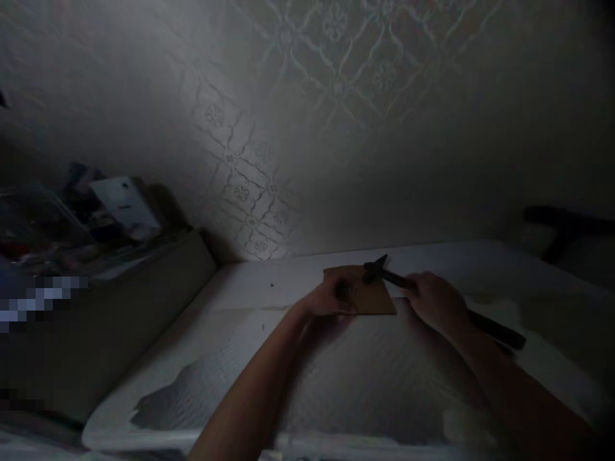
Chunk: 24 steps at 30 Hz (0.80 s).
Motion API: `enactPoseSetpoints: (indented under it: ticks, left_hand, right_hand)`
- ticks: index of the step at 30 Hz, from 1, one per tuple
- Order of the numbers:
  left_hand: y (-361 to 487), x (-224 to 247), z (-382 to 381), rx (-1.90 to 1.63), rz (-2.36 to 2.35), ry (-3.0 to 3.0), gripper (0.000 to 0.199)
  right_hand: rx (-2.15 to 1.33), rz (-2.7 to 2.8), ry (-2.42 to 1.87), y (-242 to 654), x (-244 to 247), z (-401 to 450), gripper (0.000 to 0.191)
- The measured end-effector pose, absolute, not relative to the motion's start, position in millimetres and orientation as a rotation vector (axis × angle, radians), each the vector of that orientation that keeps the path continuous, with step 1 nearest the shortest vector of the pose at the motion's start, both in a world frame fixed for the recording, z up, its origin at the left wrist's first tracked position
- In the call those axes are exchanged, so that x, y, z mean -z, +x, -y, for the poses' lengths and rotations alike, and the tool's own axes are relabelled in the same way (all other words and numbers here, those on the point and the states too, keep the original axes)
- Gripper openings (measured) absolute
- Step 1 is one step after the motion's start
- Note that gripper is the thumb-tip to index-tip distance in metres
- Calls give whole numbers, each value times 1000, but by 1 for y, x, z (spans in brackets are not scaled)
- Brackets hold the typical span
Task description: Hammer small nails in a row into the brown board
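Observation:
A hammer (497,328) with a dark handle is in my right hand (437,301), whose fingers wrap round the shaft. Its head, with one wedge-shaped end pointing up, is over the far right part of a flat brown board (372,301). The board lies on the white tabletop, and I cannot tell if it is wood or thick cardboard. My left hand (331,296) rests on the board's left side, with curled fingers and the thumb near the front edge. Anything small pinched between those fingers is too dark to make out.
The white table (245,282) stands against a patterned wall (336,147); a greyish textured patch covers its front. Two small dark bits lie left of the board. A cabinet at left (144,288) carries a white box (125,203) and clutter. A dark shape (567,224) juts in from the right.

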<state>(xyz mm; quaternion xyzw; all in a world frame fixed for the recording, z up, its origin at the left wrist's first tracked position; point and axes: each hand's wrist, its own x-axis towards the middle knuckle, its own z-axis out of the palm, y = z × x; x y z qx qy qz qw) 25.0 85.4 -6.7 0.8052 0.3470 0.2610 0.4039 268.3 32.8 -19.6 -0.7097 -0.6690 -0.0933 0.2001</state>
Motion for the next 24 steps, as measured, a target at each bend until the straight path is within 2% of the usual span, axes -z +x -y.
enactPoseSetpoints:
  ticks: [2,4,8,11,14,18,24]
  left_hand:
    - [26,6,-86,-704,-918,1982,61]
    - [26,2,-87,-760,-1028,1913,47]
    - [11,-11,-91,-887,-1530,1944,22]
    - [-10,-22,-90,-779,-2117,1916,24]
    - [-28,-29,-86,-518,-2415,1821,31]
    - [-40,-33,-82,-295,-2553,1746,35]
    - [-47,-30,-86,-298,-2579,1620,32]
  right_hand:
    - [272,1907,-1998,269,20,-34,22]
    - [277,1930,-2006,270,21,-35,23]
    - [246,1913,-2002,272,24,-36,22]
    - [223,1898,-1989,273,26,-38,23]
    - [255,1848,-1946,274,26,-40,27]
    - [275,1765,-1837,272,25,-41,30]
    - [267,1759,-1735,268,21,-38,25]
